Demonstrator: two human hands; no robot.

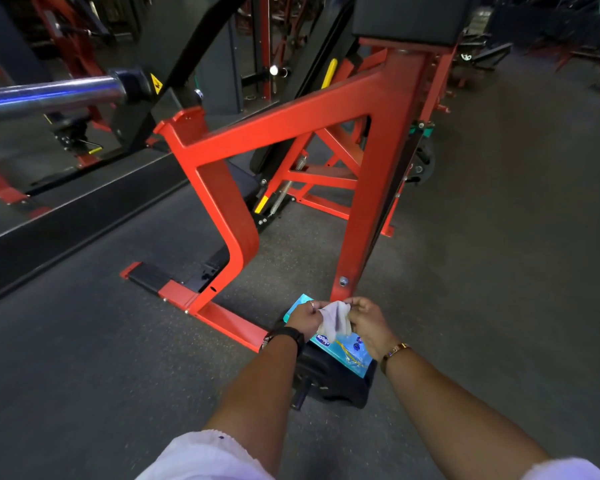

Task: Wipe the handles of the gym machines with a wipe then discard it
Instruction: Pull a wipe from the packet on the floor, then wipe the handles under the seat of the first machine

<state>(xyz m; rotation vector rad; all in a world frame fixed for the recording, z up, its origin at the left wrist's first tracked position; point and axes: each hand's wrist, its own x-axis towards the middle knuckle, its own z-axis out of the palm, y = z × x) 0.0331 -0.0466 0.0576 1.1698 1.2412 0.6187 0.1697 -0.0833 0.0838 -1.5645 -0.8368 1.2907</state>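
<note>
Nearest me, my left hand (303,318) and right hand (368,323) each pinch an edge of the white wipe (336,318), fingers curled in, holding it between them just above the blue pack (343,351). I judge I hold it this way to spread it open before wiping. The pack lies on a dark plate (329,386) on the floor, kept close at hand beside the foot of the red frame (378,168). No handle is touched yet; the chrome bar (49,95) sits far left, well apart from the wipe
</note>
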